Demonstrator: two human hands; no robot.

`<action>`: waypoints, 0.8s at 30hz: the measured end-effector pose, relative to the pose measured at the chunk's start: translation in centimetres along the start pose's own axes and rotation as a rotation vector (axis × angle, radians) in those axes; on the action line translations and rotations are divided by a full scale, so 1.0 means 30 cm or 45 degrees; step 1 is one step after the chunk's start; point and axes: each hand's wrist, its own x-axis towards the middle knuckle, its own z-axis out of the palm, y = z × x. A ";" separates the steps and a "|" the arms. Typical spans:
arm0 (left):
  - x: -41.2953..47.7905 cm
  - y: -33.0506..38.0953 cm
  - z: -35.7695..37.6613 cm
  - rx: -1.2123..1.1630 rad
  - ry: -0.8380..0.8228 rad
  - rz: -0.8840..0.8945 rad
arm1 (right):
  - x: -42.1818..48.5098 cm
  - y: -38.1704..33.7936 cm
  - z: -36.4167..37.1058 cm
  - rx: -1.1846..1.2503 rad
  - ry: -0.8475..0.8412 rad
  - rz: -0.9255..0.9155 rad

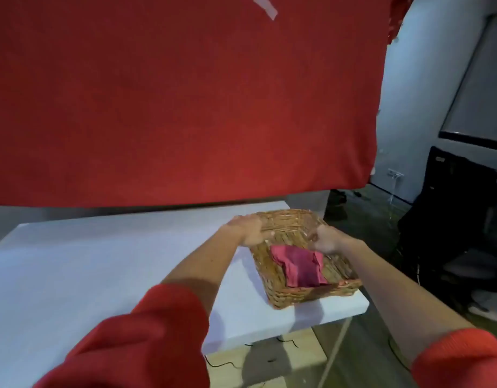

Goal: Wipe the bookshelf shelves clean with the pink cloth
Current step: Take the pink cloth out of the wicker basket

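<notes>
A folded pink cloth (296,266) lies inside a wicker basket (278,292) near the right front corner of a white table (101,275). My left hand (248,229) grips the basket's far left rim, fingers curled over the edge. Over the basket's right side, just above the cloth's far edge, my right hand (324,239) is curled; what it holds is hidden by the hand itself. No bookshelf is in view.
A large red cloth backdrop (185,102) hangs behind the table and fills the upper view. Dark equipment and cables (451,225) stand on the floor to the right. The table's right edge (353,309) drops to a wooden floor with thin wires.
</notes>
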 end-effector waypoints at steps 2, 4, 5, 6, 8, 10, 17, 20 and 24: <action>0.052 0.020 0.064 0.001 -0.090 0.003 | 0.031 0.026 0.038 0.042 -0.150 0.003; 0.100 0.028 0.151 0.035 -0.176 -0.012 | 0.064 0.045 0.091 0.097 -0.322 -0.003; 0.130 0.029 0.188 0.066 -0.209 -0.025 | 0.085 0.051 0.114 0.119 -0.375 -0.002; 0.157 0.032 0.219 0.101 -0.238 -0.045 | 0.107 0.059 0.136 0.127 -0.405 -0.004; 0.201 0.043 0.262 0.167 -0.285 -0.093 | 0.135 0.066 0.159 0.093 -0.421 -0.022; 0.235 0.061 0.291 0.227 -0.331 -0.147 | 0.153 0.070 0.172 0.064 -0.407 -0.033; 0.336 0.104 0.366 0.012 -0.230 -0.370 | 0.173 0.096 0.159 0.156 -0.326 -0.100; 0.336 0.124 0.356 -0.070 -0.140 -0.412 | 0.169 0.090 0.155 0.198 -0.269 -0.112; 0.320 0.123 0.330 -0.417 0.045 -0.477 | 0.163 0.071 0.127 0.326 -0.096 -0.120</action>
